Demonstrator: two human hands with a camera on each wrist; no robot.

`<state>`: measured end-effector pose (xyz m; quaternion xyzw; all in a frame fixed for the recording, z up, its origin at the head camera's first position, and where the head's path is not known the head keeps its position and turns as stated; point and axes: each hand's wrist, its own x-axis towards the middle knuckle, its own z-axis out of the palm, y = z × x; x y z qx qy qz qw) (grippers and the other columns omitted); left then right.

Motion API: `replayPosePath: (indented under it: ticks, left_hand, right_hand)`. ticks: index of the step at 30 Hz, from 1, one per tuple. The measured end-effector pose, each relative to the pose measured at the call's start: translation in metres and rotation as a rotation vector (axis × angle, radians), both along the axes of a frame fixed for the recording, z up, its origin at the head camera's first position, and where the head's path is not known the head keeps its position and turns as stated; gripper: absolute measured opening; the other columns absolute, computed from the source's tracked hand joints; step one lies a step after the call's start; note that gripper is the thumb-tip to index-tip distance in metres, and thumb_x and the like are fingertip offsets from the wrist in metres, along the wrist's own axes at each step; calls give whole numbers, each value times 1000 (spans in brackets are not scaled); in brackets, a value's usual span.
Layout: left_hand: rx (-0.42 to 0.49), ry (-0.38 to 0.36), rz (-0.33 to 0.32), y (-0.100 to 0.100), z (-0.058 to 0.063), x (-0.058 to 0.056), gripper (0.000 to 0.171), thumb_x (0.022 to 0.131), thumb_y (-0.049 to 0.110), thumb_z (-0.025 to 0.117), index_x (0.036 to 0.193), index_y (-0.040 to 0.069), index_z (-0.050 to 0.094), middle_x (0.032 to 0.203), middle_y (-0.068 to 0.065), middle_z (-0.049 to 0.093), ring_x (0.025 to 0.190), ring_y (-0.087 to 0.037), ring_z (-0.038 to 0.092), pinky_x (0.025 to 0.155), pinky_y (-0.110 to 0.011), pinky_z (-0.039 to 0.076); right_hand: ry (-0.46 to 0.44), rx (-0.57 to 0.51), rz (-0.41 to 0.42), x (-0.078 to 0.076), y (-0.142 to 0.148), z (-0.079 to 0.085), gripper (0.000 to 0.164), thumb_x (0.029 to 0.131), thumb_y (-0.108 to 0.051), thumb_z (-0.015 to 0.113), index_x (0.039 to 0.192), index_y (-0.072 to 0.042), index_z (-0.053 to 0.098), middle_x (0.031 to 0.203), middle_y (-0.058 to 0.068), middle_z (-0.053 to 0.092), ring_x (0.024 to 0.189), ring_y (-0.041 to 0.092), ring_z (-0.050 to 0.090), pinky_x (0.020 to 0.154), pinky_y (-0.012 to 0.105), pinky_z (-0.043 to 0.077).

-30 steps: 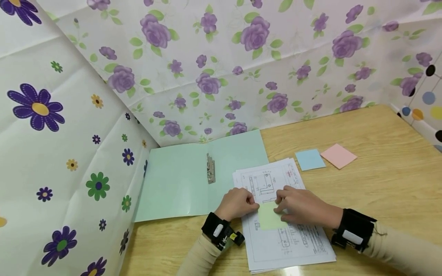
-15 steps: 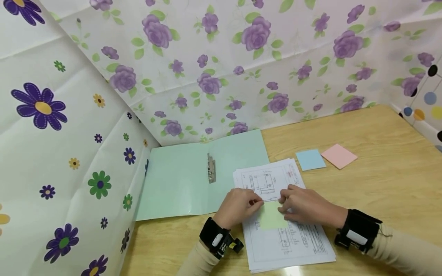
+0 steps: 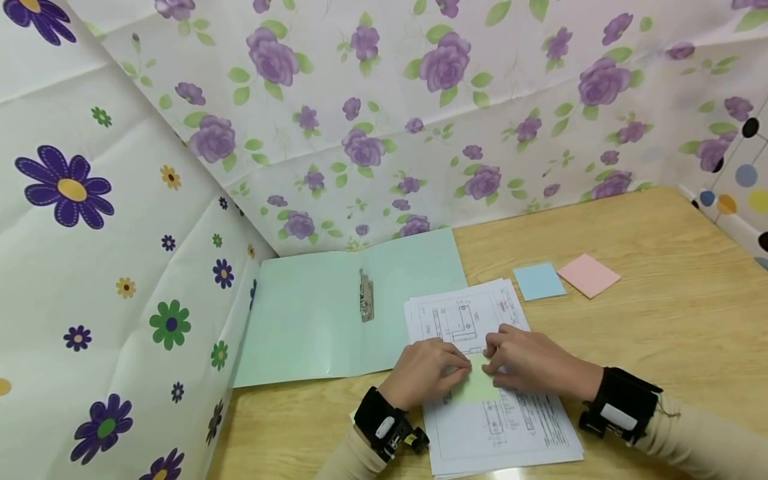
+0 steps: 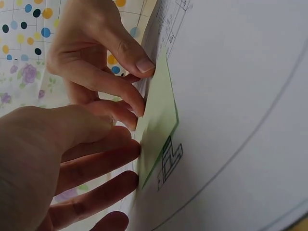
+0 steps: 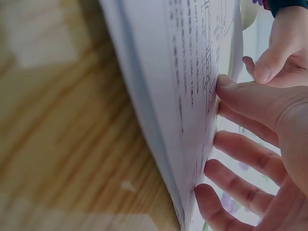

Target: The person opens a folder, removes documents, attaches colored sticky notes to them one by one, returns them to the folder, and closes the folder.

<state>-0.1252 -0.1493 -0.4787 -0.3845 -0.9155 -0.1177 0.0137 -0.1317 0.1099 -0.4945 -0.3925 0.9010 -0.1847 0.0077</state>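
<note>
A pale green sticky note [image 3: 485,388] lies on a stack of printed drawing sheets [image 3: 456,450]. My left hand [image 3: 423,373] bends over the note's upper left part, its fingertips touching the upper edge. In the left wrist view, the fingers [image 4: 98,161] reach the note [image 4: 159,115] with their tips, beside the right hand's thumb. My right hand [image 3: 534,361] rests its fingertips at the note's upper right corner. The right wrist view shows that hand's thumb and spread fingers [image 5: 245,151] against the top sheet [image 5: 159,72]. The left hand covers part of the note.
An open mint green folder [image 3: 300,320] with a metal clip [image 3: 367,298] lies at the left, partly under the sheets. A blue sticky note [image 3: 539,281] and a pink one [image 3: 589,275] lie right of the stack. Flowered cloth walls [image 3: 360,200] border the table [image 3: 666,300].
My left hand has slid to the right along the green note's upper edge, closing in on the right hand. The right hand moved slightly right, then stayed nearly still.
</note>
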Motion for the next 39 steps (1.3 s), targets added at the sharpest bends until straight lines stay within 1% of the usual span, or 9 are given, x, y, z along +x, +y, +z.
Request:
replayPosePath:
  ticks: [6, 7, 9, 13, 14, 15, 25, 31, 39]
  left_hand:
    - [59, -79, 66, -11, -2, 0, 15, 107, 32, 78, 110, 28, 92, 110, 14, 87, 102, -2, 78, 85, -18, 59]
    - [79, -74, 75, -17, -10, -3, 17, 108, 35, 76, 110, 28, 92, 109, 14, 87, 100, -1, 77, 84, -18, 58]
    - [114, -95, 126, -25, -11, -4, 16, 107, 33, 78, 107, 26, 92, 104, 13, 88, 93, -1, 74, 79, -19, 55]
    - [159, -91, 223, -38, -8, -7, 14, 104, 28, 81, 102, 20, 93, 99, 6, 88, 88, -7, 74, 75, -21, 53]
    - [160, -110, 250, -37, 1, -4, 11, 103, 23, 83, 101, 19, 93, 98, 4, 88, 87, -9, 75, 74, -21, 53]
    - [161, -109, 259, -39, 2, -5, 11, 103, 23, 83, 101, 19, 93, 98, 3, 88, 88, -10, 75, 74, -21, 53]
    - [158, -125, 273, -40, 1, -5, 11, 103, 23, 82, 102, 18, 92, 101, 2, 88, 91, -10, 76, 77, -21, 54]
    - [161, -107, 263, -37, 2, -10, 13, 104, 22, 81, 103, 17, 92, 101, 2, 88, 88, -8, 71, 76, -19, 50]
    - [156, -104, 273, -32, 1, -19, 13, 105, 22, 80, 108, 16, 92, 107, 1, 88, 94, -11, 74, 80, -22, 54]
  right_hand:
    - [-8, -12, 9, 1, 0, 1, 16, 88, -28, 98, 103, -28, 93, 108, -11, 74, 97, 9, 60, 73, 23, 54]
    - [-8, -16, 10, 2, 0, 0, 16, 88, -28, 98, 103, -28, 93, 108, -11, 74, 98, 9, 60, 73, 23, 54]
    - [-5, -23, 11, 2, 0, 0, 16, 88, -28, 98, 103, -28, 93, 108, -11, 74, 97, 9, 60, 73, 23, 53]
    - [1, -28, -3, 2, 1, -1, 16, 88, -27, 98, 103, -28, 93, 108, -11, 74, 98, 9, 60, 73, 22, 53]
    - [-1, -28, -8, 2, 1, -1, 16, 88, -27, 98, 103, -28, 93, 108, -11, 74, 98, 9, 60, 73, 22, 53]
    - [-4, -28, -12, 2, 1, 0, 16, 88, -27, 98, 103, -27, 93, 108, -11, 74, 99, 10, 61, 74, 22, 53]
    - [-31, -29, -23, 2, 1, 0, 18, 87, -27, 98, 104, -28, 93, 108, -11, 75, 100, 11, 63, 75, 23, 54]
    - [37, -12, -33, -6, 3, -1, 17, 87, -26, 98, 103, -27, 93, 107, -9, 76, 98, 12, 64, 76, 25, 57]
    - [19, -1, -57, -19, 4, 3, 18, 88, -22, 97, 105, -23, 93, 109, -7, 78, 100, 14, 67, 76, 27, 58]
